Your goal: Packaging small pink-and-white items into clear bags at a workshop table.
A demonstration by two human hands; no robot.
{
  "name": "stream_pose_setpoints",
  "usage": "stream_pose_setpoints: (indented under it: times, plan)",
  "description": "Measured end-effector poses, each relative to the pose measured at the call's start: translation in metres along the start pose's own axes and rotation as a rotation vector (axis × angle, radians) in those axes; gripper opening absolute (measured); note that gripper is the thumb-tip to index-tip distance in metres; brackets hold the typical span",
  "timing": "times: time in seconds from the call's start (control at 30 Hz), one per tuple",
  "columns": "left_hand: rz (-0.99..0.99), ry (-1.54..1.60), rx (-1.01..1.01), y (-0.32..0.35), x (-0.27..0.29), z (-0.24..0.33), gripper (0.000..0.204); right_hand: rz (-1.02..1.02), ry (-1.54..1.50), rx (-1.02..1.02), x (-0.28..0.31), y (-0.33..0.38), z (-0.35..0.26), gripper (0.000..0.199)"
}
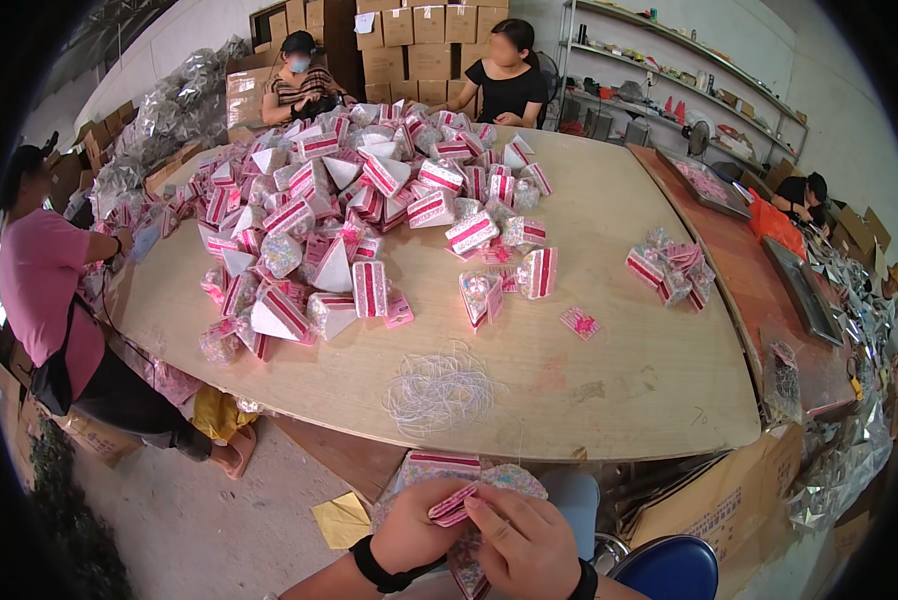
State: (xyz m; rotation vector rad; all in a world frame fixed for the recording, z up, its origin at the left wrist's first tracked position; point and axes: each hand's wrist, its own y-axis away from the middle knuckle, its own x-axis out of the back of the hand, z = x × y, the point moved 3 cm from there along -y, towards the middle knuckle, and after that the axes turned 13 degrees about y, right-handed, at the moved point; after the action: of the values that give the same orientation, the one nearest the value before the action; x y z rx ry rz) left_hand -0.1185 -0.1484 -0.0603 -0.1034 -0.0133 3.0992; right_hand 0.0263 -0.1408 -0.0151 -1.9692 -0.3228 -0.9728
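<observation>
At the near edge of the table, over my lap, my left hand (416,527) grips a small pink card tag (453,506), possibly several stacked together. The fingers of my right hand (526,542) pinch the tag's right side. Beneath and around my hands are cake-slice ornaments (443,462) with pink stripes and sparkly white coating; my hands partly cover them. A loose tangle of white string (439,393) lies on the table just beyond. Farther right on the tabletop rests another pink tag (580,322).
A big heap of cake-slice ornaments (349,200) covers the table's (659,390) far left, with a smaller cluster (671,268) at right. Three people (54,260) sit or stand around it; another person is at far right. A blue stool (669,570) stands at my right.
</observation>
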Motion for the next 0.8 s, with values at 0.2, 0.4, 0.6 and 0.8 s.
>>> stream_pose_setpoints:
  times: [0.2, 0.4, 0.6, 0.8]
  plan:
    - [-0.04, -0.107, -0.054, 0.0, -0.004, 0.004, 0.026, -0.001, -0.004, -0.047, 0.001, -0.002, 0.003, 0.049]
    - [-0.031, -0.093, -0.023, -0.005, -0.002, 0.003, 0.021, -0.064, -0.013, -0.05, -0.002, -0.005, 0.01, 0.045]
    - [0.032, -0.088, 0.045, -0.002, 0.002, -0.012, 0.023, -0.077, -0.115, 0.005, 0.003, -0.017, 0.006, 0.043]
    - [0.031, -0.171, -0.043, 0.025, 0.031, -0.001, 0.009, -0.264, -0.167, 0.093, -0.002, -0.046, 0.041, 0.022]
